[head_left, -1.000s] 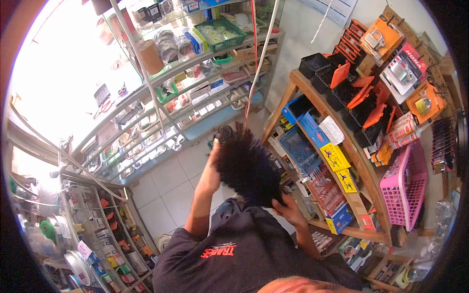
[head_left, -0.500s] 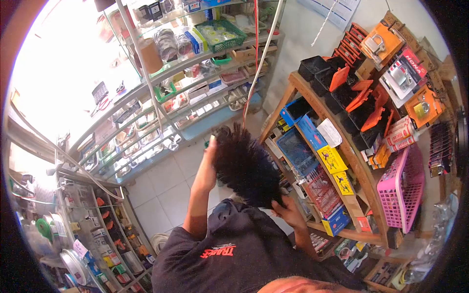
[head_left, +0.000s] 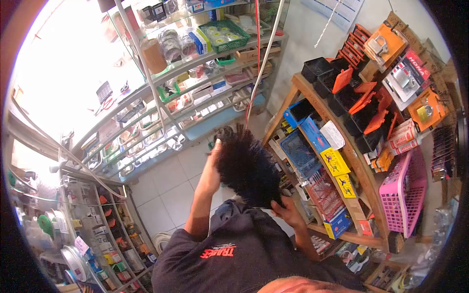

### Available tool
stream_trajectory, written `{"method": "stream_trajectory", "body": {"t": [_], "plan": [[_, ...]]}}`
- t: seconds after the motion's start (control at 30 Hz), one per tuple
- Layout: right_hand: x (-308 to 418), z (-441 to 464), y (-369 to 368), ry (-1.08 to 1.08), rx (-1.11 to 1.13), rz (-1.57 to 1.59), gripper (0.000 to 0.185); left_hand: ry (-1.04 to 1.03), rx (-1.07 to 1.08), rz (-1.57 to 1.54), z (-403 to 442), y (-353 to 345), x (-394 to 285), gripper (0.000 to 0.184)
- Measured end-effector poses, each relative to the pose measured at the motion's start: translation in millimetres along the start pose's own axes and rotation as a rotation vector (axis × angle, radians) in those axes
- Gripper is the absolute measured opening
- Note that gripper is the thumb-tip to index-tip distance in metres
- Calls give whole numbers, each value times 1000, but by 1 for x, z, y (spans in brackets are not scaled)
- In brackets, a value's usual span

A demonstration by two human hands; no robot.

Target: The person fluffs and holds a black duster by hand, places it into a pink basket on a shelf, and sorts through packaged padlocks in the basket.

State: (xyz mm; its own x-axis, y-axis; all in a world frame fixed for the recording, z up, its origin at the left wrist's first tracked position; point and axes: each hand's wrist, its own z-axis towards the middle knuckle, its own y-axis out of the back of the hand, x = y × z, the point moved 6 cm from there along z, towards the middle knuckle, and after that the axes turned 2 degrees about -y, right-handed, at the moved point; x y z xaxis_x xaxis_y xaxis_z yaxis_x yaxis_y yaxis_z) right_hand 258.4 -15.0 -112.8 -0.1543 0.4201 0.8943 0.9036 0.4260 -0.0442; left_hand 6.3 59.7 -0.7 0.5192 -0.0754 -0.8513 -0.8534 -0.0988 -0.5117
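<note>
A large black bristly object [head_left: 246,168] stands out in front of my chest, between my two hands. At its upper left edge is my left hand [head_left: 211,168], with the thumb pointing up along the side and the other fingers hidden behind the bristles. My right hand [head_left: 290,212] grips its lower right end, with bent fingers against it. Below it is the dark shirt [head_left: 244,244] that I wear, with red lettering on it.
Glass shelves [head_left: 205,66] with small goods curve across the back and left. On the right, a wooden rack [head_left: 364,195] holds boxes, black bins and a pink basket [head_left: 401,195]. Cords [head_left: 266,58] hang above the tiled floor [head_left: 163,198]. A white coil [head_left: 161,240] lies lower left.
The view has shifted slightly, so the shelves and rack sit a little differently in the frame. Both hands keep their hold on the black bristly object, almost unmoved.
</note>
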Motion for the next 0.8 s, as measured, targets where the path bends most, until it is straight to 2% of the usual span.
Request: {"method": "stream_trajectory", "body": {"t": [0.1,0.13,0.23,0.4,0.5,0.53,0.63,0.67,0.8], "plan": [[-8,2,6,-13,-21,-50,36,-145,4,362,4,6,13,60],[-9,2,9,-17,-30,-63,37,-60,16,265,6,11,18,60],[-13,2,13,-28,-36,-79,40,-55,37,-18,9,6,4,62],[1,6,10,19,33,-83,40,-134,-31,247,9,3,7,64],[2,6,15,37,35,-92,40,-33,72,-50,9,-7,-12,66],[3,6,15,43,41,-94,40,-52,165,-108,12,-3,-9,68],[1,8,16,29,31,-96,40,-76,-7,46,16,-7,14,68],[2,9,18,35,12,-105,40,-103,0,309,14,-11,14,69],[5,6,24,45,-10,-75,39,-40,71,-6,20,-20,-2,72]]}}
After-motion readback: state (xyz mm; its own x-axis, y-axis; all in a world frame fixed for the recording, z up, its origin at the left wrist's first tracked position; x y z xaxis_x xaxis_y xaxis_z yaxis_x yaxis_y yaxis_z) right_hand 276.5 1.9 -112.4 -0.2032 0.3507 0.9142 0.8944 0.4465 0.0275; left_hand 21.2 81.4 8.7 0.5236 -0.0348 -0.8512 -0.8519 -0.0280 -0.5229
